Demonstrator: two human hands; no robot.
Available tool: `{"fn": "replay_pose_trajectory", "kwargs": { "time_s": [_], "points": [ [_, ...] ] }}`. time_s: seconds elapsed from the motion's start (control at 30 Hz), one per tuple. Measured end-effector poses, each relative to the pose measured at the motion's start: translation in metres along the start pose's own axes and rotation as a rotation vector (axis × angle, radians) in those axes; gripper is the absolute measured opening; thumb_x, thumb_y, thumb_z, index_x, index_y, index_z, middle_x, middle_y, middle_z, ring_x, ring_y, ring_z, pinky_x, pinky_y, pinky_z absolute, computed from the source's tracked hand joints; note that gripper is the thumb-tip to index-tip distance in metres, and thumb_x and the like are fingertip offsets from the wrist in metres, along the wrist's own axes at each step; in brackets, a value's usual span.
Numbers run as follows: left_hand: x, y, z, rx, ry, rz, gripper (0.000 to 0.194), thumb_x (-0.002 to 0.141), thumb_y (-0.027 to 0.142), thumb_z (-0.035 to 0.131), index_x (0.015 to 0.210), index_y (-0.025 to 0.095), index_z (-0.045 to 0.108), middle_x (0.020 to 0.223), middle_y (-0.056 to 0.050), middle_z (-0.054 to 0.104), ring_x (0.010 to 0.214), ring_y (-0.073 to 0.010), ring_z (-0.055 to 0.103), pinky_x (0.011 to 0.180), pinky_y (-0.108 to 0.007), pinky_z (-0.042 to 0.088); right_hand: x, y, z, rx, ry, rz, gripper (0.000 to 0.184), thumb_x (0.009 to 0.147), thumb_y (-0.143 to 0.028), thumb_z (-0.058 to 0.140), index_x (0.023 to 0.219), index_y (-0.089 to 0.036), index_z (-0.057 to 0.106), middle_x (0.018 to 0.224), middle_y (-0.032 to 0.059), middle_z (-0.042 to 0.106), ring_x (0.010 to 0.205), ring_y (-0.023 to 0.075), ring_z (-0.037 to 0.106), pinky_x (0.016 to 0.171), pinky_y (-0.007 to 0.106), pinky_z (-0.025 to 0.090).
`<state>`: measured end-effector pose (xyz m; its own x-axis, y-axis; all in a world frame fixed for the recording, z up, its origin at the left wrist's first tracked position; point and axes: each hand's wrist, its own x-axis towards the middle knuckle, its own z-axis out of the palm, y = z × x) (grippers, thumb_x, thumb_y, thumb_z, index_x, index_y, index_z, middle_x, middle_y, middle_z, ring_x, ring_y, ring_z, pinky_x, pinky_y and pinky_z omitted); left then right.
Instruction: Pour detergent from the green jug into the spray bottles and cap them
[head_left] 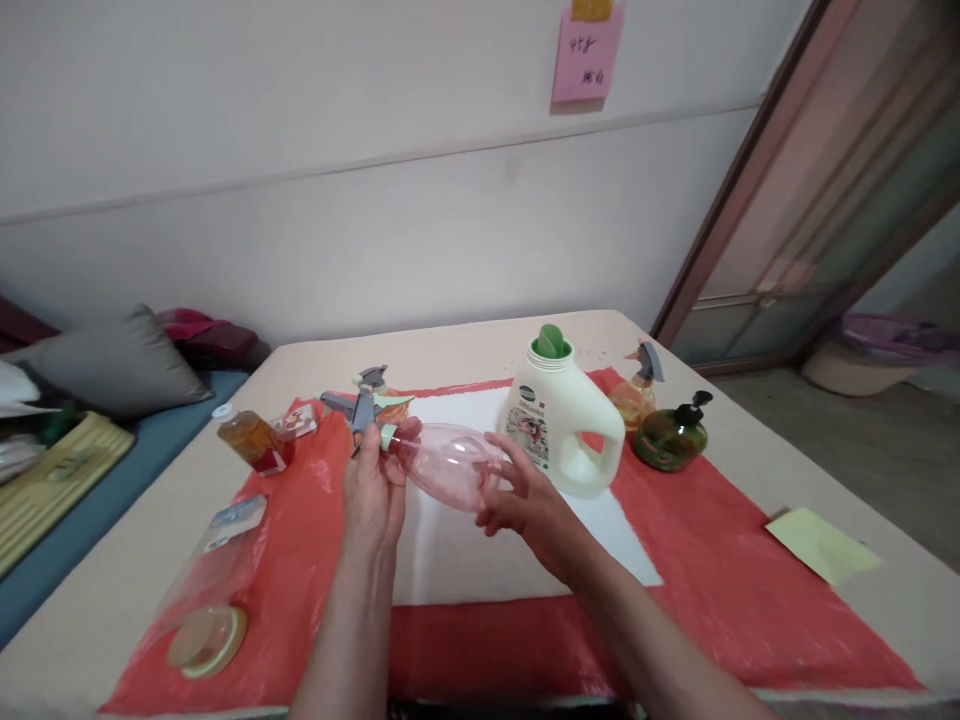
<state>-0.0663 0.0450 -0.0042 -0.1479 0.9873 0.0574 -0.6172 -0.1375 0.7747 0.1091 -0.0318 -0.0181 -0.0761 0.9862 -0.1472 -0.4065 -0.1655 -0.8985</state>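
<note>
A clear pink spray bottle lies sideways in the air between my two hands, above the white sheet. My left hand is closed around its neck, just under the grey trigger head that points left. At the other end, the fingers of my right hand grip the bottle's base. Just behind on the right stands a large cream jug with a green spout. Partly hidden behind the trigger head is another spray bottle.
A red plastic sheet covers much of the table. To the right are an orange spray bottle, a green pump bottle and a yellow paper. On the left stand a bottle of amber liquid and a clear jar.
</note>
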Motion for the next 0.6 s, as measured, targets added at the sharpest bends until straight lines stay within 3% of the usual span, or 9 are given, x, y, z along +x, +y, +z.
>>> {"fn": "replay_pose_trajectory", "kwargs": {
  "time_s": [0.07, 0.1, 0.17, 0.23, 0.3, 0.4, 0.47, 0.57, 0.6],
  "points": [
    [-0.001, 0.0, 0.0, 0.001, -0.01, -0.009, 0.025, 0.084, 0.039, 0.072, 0.094, 0.016, 0.073, 0.09, -0.007, 0.077, 0.087, -0.0178, 0.074, 0.086, -0.031, 0.057, 0.002, 0.003, 0.0, -0.018, 0.035, 0.092, 0.053, 0.081, -0.061, 0.062, 0.113, -0.018, 0.062, 0.086, 0.0042, 0.066, 0.05, 0.011, 0.06, 0.044, 0.023, 0.042],
    [-0.001, -0.001, 0.0, 0.0, -0.013, -0.013, 0.024, 0.084, 0.039, 0.072, 0.093, 0.016, 0.073, 0.09, -0.007, 0.077, 0.087, -0.0172, 0.074, 0.087, -0.031, 0.057, 0.003, 0.005, 0.001, -0.015, 0.055, 0.133, 0.059, 0.086, -0.069, 0.048, 0.099, -0.014, 0.065, 0.076, 0.0051, 0.065, 0.047, 0.011, 0.058, 0.041, 0.023, 0.039],
    [-0.001, -0.002, 0.0, -0.004, -0.018, -0.014, 0.023, 0.084, 0.037, 0.073, 0.091, 0.016, 0.072, 0.09, -0.006, 0.077, 0.087, -0.0161, 0.074, 0.088, -0.029, 0.056, 0.005, 0.01, 0.003, 0.019, 0.069, 0.148, 0.069, 0.088, -0.073, 0.036, 0.087, -0.012, 0.066, 0.075, 0.0085, 0.066, 0.053, 0.0121, 0.061, 0.047, 0.024, 0.045],
    [-0.001, -0.004, 0.0, 0.001, -0.017, -0.014, 0.023, 0.084, 0.038, 0.073, 0.091, 0.016, 0.072, 0.09, -0.006, 0.077, 0.086, -0.0156, 0.074, 0.088, -0.028, 0.056, 0.005, 0.011, 0.005, 0.076, 0.072, 0.097, 0.062, 0.089, -0.07, 0.042, 0.103, -0.014, 0.066, 0.089, 0.0093, 0.068, 0.064, 0.0132, 0.065, 0.06, 0.027, 0.054],
    [-0.001, -0.004, 0.0, 0.01, -0.009, -0.012, 0.024, 0.084, 0.038, 0.072, 0.093, 0.015, 0.072, 0.089, -0.006, 0.077, 0.084, -0.0159, 0.074, 0.087, -0.029, 0.056, 0.004, 0.009, 0.005, 0.108, 0.094, 0.063, 0.058, 0.09, -0.065, 0.047, 0.13, -0.023, 0.055, 0.104, 0.0075, 0.067, 0.067, 0.0134, 0.065, 0.067, 0.031, 0.057],
    [-0.001, -0.002, 0.0, 0.027, 0.011, -0.011, 0.027, 0.085, 0.039, 0.071, 0.094, 0.014, 0.072, 0.089, -0.008, 0.077, 0.085, -0.0175, 0.074, 0.087, -0.031, 0.057, 0.0, 0.002, 0.004, 0.05, 0.074, 0.037, 0.074, 0.083, -0.054, 0.065, 0.147, -0.035, 0.032, 0.122, 0.0066, 0.061, 0.068, 0.0132, 0.067, 0.071, 0.035, 0.058],
    [-0.002, 0.0, 0.001, 0.029, 0.013, -0.003, 0.026, 0.085, 0.039, 0.071, 0.092, 0.014, 0.072, 0.088, -0.008, 0.077, 0.085, -0.0177, 0.074, 0.086, -0.031, 0.057, -0.001, -0.001, 0.002, -0.003, 0.022, 0.004, 0.082, 0.074, -0.042, 0.078, 0.144, -0.036, 0.035, 0.125, 0.0058, 0.059, 0.069, 0.0132, 0.068, 0.069, 0.033, 0.057],
    [-0.003, 0.001, 0.001, 0.035, -0.002, -0.012, 0.026, 0.084, 0.039, 0.072, 0.092, 0.014, 0.072, 0.087, -0.008, 0.076, 0.085, -0.0177, 0.074, 0.085, -0.03, 0.057, 0.0, 0.001, 0.0, -0.045, 0.018, 0.05, 0.046, 0.08, -0.053, 0.068, 0.113, -0.021, 0.06, 0.097, 0.0034, 0.064, 0.055, 0.0113, 0.062, 0.048, 0.025, 0.047],
    [-0.003, 0.001, 0.001, 0.035, -0.007, -0.021, 0.027, 0.083, 0.039, 0.072, 0.092, 0.014, 0.072, 0.087, -0.009, 0.076, 0.085, -0.0179, 0.074, 0.085, -0.03, 0.057, 0.001, 0.003, 0.0, -0.049, 0.037, 0.083, 0.045, 0.085, -0.06, 0.058, 0.1, -0.018, 0.062, 0.086, 0.0025, 0.062, 0.05, 0.0107, 0.06, 0.044, 0.023, 0.043]
  ]
}}
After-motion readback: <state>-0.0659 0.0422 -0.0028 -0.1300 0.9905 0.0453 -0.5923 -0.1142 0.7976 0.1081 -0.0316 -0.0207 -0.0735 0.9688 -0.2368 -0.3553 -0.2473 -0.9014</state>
